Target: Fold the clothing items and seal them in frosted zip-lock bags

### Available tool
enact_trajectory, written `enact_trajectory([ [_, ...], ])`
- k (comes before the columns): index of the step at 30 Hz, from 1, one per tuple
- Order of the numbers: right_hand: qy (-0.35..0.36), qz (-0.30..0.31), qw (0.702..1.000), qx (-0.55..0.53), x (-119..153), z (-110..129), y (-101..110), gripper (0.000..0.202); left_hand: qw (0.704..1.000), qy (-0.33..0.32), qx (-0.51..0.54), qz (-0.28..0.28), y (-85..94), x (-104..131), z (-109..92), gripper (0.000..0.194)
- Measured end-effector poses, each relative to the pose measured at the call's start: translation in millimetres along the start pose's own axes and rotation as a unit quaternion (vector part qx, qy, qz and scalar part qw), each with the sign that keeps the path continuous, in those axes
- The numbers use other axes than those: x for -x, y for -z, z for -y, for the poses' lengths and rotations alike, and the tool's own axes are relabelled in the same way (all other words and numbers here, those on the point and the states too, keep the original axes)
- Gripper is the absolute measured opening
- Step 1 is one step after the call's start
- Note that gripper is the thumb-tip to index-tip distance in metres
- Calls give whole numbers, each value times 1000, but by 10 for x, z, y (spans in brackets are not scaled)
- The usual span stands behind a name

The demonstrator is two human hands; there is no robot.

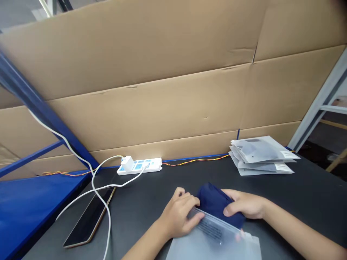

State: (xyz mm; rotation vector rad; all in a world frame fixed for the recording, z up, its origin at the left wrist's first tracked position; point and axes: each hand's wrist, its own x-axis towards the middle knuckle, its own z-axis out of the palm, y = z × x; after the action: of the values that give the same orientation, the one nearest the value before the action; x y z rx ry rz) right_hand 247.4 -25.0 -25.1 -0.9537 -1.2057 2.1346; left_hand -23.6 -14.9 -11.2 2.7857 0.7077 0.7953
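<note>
My right hand (242, 205) grips a folded piece of dark blue cloth (214, 200), thumb on top. The cloth's lower edge meets the mouth of a frosted plastic bag (206, 243); whether part of it lies inside I cannot tell. My left hand (183, 215) pinches the bag's upper left edge, its fingers close against the cloth. Dark printed lines show on the bag near its opening. The bag's bottom runs out of view. Something pinkish, perhaps a fingertip, shows faintly through the plastic at the right.
Frosted packets (260, 155) with white labels are stacked at the back right of the black table (151, 209). A white power strip (154, 164) with plugs lies at the back. White cables (108, 213) cross a dark tablet (90, 216) on the left. Cardboard (162, 115) walls the rear.
</note>
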Motion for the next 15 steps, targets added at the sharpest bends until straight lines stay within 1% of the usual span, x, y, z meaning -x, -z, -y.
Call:
enact_trajectory([
  [4, -104, 51, 992, 54, 5, 1, 2, 42, 998, 12, 50, 39, 67, -1, -96, 12],
  [5, -131, 68, 987, 69, 1, -3, -15, 43, 996, 16, 71, 46, 68, -1, -126, 16],
  [7, -161, 97, 978, 91, -5, -9, -60, 47, 992, 38, 105, 60, 66, -5, -178, 31],
  [8, -157, 107, 977, 99, -6, -7, -82, 48, 990, 53, 114, 70, 69, -12, -193, 39],
  [9, -140, 112, 978, 106, -6, -1, -100, 49, 987, 68, 117, 82, 78, -21, -199, 44],
  [11, -76, 92, 986, 115, -3, 26, -117, 47, 983, 92, 111, 110, 114, -46, -180, 42],
  [13, -13, 37, 992, 122, -12, 57, -110, 45, 979, 117, 105, 126, 164, -68, -131, 33],
  [15, 28, -32, 991, 130, -39, 80, -99, 44, 975, 144, 104, 133, 210, -79, -74, 27],
])
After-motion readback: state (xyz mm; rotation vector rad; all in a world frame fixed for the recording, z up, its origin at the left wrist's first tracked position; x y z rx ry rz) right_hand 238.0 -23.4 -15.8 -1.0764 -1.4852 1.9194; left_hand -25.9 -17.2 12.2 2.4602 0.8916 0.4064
